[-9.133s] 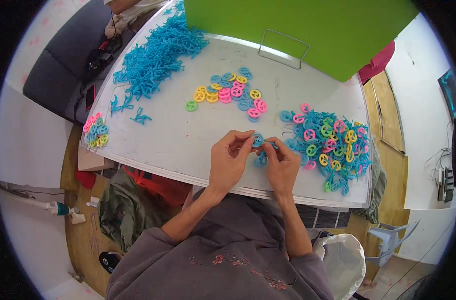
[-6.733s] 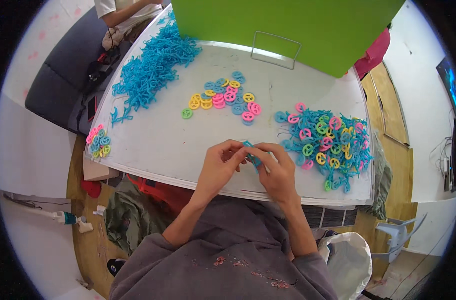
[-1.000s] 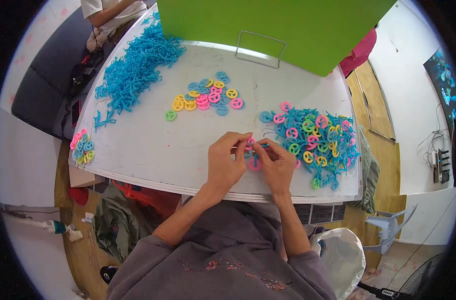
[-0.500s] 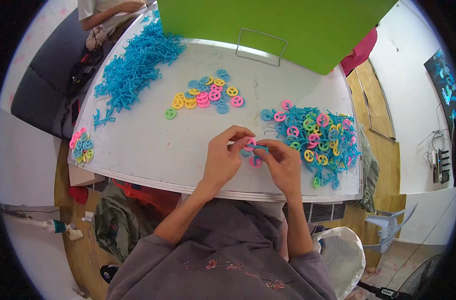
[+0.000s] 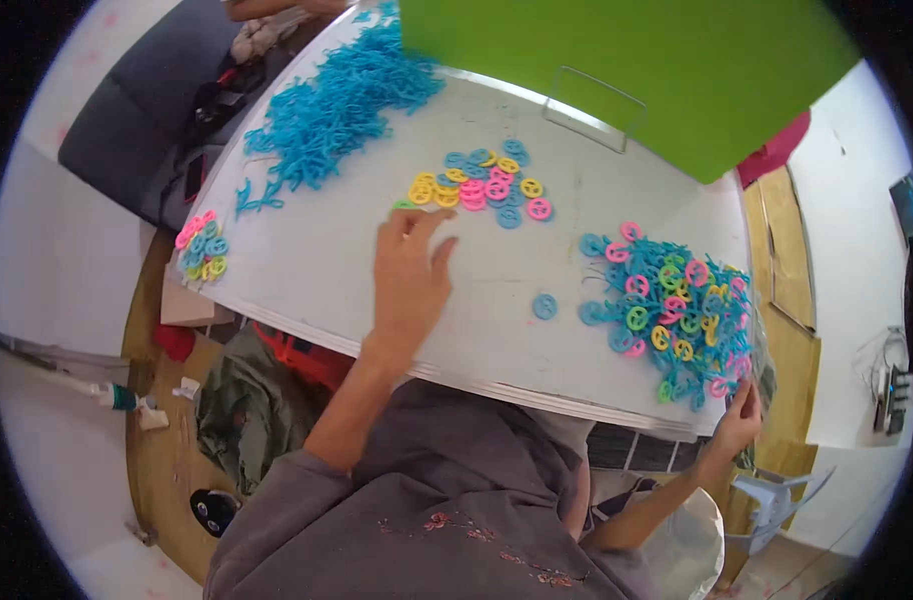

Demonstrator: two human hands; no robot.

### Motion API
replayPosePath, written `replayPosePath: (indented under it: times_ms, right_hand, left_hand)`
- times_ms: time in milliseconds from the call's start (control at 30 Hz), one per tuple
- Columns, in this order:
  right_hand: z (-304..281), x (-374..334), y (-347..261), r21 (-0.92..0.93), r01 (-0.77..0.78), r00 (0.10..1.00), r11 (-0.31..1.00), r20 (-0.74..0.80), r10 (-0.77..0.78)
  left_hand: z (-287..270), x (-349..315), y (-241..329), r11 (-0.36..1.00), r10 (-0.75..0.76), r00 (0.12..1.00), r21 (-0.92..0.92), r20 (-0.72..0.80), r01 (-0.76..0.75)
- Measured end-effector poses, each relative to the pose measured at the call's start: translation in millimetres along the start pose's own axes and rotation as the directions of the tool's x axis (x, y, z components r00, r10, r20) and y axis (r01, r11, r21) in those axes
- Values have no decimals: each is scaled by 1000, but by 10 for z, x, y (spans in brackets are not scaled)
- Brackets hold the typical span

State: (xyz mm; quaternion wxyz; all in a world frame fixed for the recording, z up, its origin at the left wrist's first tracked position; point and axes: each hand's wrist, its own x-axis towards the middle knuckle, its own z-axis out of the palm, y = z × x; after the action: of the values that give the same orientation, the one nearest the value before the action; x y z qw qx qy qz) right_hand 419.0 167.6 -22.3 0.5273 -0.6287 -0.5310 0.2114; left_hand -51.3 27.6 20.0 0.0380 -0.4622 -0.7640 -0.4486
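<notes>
My left hand point(image 5: 409, 285) hovers over the middle of the white table, fingers apart, its fingertips beside a green ring point(image 5: 404, 205) mostly hidden behind them. Beyond it lies a loose cluster of small plastic wheel-like rings point(image 5: 474, 194) in yellow, pink and blue. At the table's right edge my right hand point(image 5: 739, 428) has its thumb and fingers pressed together, touching the heap of blue branched pieces with coloured rings point(image 5: 667, 310). A pink ring point(image 5: 743, 367) shows at those fingertips; what they grip cannot be made out. One blue ring point(image 5: 545, 306) lies alone between both hands.
A large pile of blue branched pieces point(image 5: 337, 105) covers the far left. Several rings point(image 5: 204, 245) sit at the left corner. A green panel point(image 5: 617, 70) with a wire handle point(image 5: 595, 108) stands at the back. Another person's arm point(image 5: 267, 8) shows at top left.
Both hands were together, holding a pink ring and a blue piece. They have parted: the left moved left toward the ring cluster, the right moved to the heap. The view has turned.
</notes>
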Motion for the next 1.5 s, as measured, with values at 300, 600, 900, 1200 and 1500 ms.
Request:
replayPosePath:
  times_ms: [300, 600, 900, 1200, 1500]
  right_hand:
    - [-62, -204, -46, -326, 47, 956, 944, 288, 52]
    - [226, -557, -1079, -166, 179, 978, 970, -77, -193]
    - [1420, -1362, -1622, 302, 478, 738, 825, 371, -564]
    - [1876, -1528, -1913, 517, 28, 573, 855, 693, -438]
    - [1664, -1290, -1517, 434, -405, 698, 805, 715, -34]
  left_hand:
    - [-665, 657, -1275, 888, 82, 978, 460, -193, 16]
    - [-716, 769, -1150, 966, 206, 975, 177, -79, -190]
    - [-488, 445, -313, 863, -136, 989, -497, -48, 95]
    - [-62, -86, 292, 596, -60, 934, -738, 352, 317]
    - [362, -203, 505, 796, -68, 937, -547, 344, 259]
